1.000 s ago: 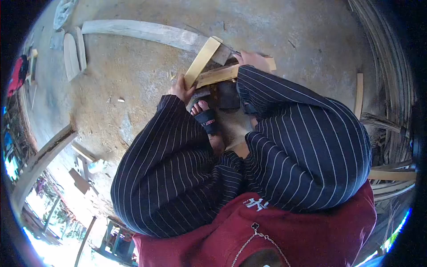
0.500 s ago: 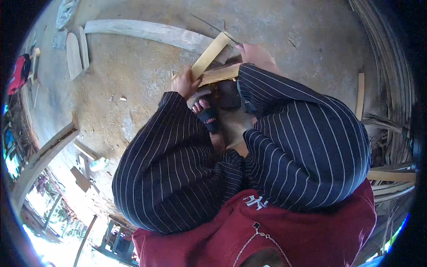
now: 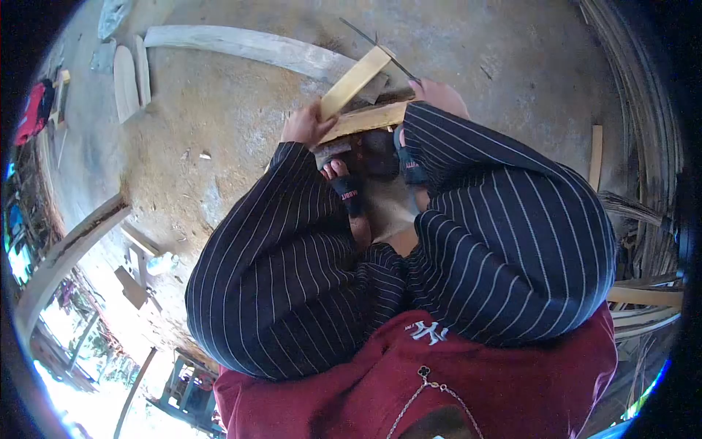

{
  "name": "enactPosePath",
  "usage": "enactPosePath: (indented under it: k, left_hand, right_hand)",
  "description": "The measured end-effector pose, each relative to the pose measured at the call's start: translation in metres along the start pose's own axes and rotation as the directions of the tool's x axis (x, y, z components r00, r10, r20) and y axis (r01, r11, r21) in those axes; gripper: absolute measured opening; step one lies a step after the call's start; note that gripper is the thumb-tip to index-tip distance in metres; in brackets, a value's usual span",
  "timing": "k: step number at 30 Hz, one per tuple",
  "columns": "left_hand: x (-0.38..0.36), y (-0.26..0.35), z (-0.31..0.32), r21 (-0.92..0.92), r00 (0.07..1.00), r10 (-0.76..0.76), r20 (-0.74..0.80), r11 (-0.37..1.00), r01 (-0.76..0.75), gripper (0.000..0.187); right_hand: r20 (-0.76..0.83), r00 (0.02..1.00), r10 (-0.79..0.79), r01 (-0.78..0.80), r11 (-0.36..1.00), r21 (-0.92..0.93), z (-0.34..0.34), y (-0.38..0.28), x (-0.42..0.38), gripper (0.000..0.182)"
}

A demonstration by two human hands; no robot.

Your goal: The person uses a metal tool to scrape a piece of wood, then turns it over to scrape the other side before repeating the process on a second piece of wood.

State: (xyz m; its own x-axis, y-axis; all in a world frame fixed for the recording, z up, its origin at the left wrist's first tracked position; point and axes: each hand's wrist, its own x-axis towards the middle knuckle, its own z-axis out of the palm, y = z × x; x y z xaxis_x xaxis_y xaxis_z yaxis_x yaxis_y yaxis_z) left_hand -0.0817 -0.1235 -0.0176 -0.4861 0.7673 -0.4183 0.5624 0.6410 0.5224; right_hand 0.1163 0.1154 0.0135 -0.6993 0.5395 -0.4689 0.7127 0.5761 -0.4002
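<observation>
My left hand (image 3: 306,126) is closed around the lower end of a pale wooden strip (image 3: 355,82), which slants up and to the right. A thin, dark, straight file-like tool (image 3: 360,34) lies across the strip's upper end. Its near end runs into my right hand (image 3: 443,97), whose fingers are closed on it and partly hidden by the knee. Below the strip, a thicker piece of wood (image 3: 365,121) lies crosswise in front of my sandalled feet. A dark block (image 3: 379,157) sits between the feet, under that wood.
A long curved plank (image 3: 234,41) lies on the concrete floor beyond my hands. Rounded wooden pieces (image 3: 124,80) are at the far left, and a curved beam (image 3: 69,245) is nearer on that side. Bundled thin strips (image 3: 643,95) run along the right.
The strip, the tool and both hands appear slightly further right in the view, which has shifted a little. The tool still crosses the strip's upper end, with more of its near part showing.
</observation>
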Motion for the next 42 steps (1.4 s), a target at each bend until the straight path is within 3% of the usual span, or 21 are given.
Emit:
enactPosePath:
  k: [3,6,10,20,24,29,36,39,42]
  left_hand:
    - [-0.003,0.006,0.001,-0.098,0.995,-0.005,-0.098,0.995,-0.005,0.046]
    - [-0.005,0.011,-0.008,-0.027,0.993,-0.101,-0.057,0.995,0.099,0.047]
    - [-0.007,-0.003,-0.011,-0.049,0.984,-0.068,-0.166,0.997,0.06,0.043]
    - [-0.013,0.004,0.001,-0.004,1.0,-0.017,0.016,1.0,0.017,0.047]
    - [-0.015,0.002,0.008,-0.01,0.997,-0.063,-0.042,0.998,0.062,0.049]
    - [-0.014,-0.003,0.001,-0.001,0.986,-0.155,-0.057,0.988,0.155,0.044]
    - [-0.013,-0.006,0.007,-0.005,0.993,-0.076,-0.085,0.997,0.076,0.043]
    - [-0.019,-0.005,0.007,0.0,0.986,0.096,-0.136,0.995,-0.097,0.042]
    - [-0.019,-0.003,0.014,-0.037,0.988,0.055,-0.142,0.997,-0.061,0.04]
  right_hand:
    - [-0.028,0.999,-0.022,0.021,0.999,-0.047,-0.015,-0.018,0.016,0.042]
    - [-0.035,0.999,-0.01,0.008,0.999,-0.033,-0.017,-0.024,0.002,0.043]
    - [-0.033,0.998,-0.052,0.051,0.998,-0.02,-0.001,0.012,-0.025,0.043]
    - [-0.011,0.996,0.084,-0.084,0.996,-0.043,-0.018,-0.036,-0.011,0.041]
    - [-0.046,0.997,0.062,-0.063,0.998,-0.016,-0.016,-0.04,-0.01,0.04]
    - [-0.016,0.999,0.033,-0.031,0.996,0.082,0.022,0.025,-0.013,0.043]
    - [0.039,0.998,0.04,-0.041,0.999,0.014,-0.006,-0.01,-0.017,0.042]
    - [0.031,0.997,0.064,-0.062,0.996,-0.067,-0.011,-0.04,-0.001,0.043]
    - [-0.046,0.998,0.031,-0.033,0.998,-0.049,-0.011,-0.044,0.003,0.043]
